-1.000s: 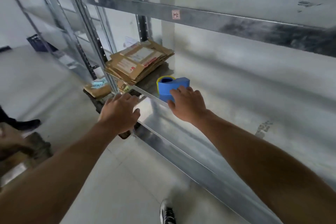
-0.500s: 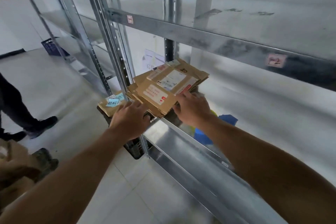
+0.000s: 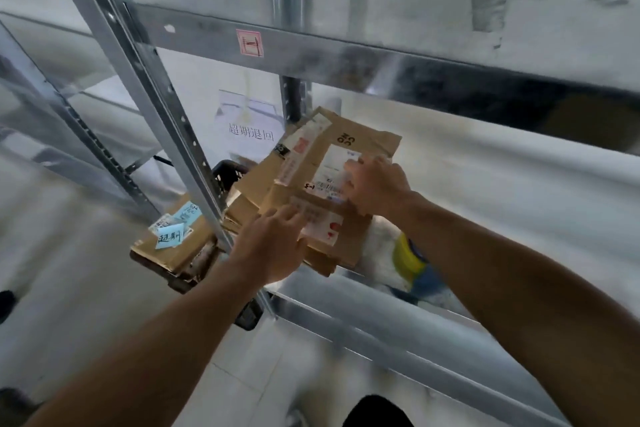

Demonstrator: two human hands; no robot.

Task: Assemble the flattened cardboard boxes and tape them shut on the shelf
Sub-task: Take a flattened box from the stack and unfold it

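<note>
A stack of flattened cardboard boxes point(image 3: 311, 163) with white shipping labels lies on the metal shelf point(image 3: 381, 333), partly lifted off it. My right hand point(image 3: 377, 187) grips the top box at its right edge, fingers over the white label. My left hand point(image 3: 273, 246) holds the stack's near edge, fingers on a label with red marks. A blue tape dispenser with a yellow roll point(image 3: 412, 260) sits on the shelf just right of the stack, partly hidden behind my right forearm.
A slanted shelf upright point(image 3: 152, 107) crosses in front of the stack's left side. More flattened cardboard with blue stickers point(image 3: 173, 243) rests on a dark crate point(image 3: 225, 173) outside the upright. The upper shelf beam point(image 3: 311, 52) runs overhead. A paper sign point(image 3: 249, 128) hangs behind.
My right hand left the blue tape dispenser and reached onto the cardboard stack. My left hand moved up to the stack's near edge. The view has closed in on the stack.
</note>
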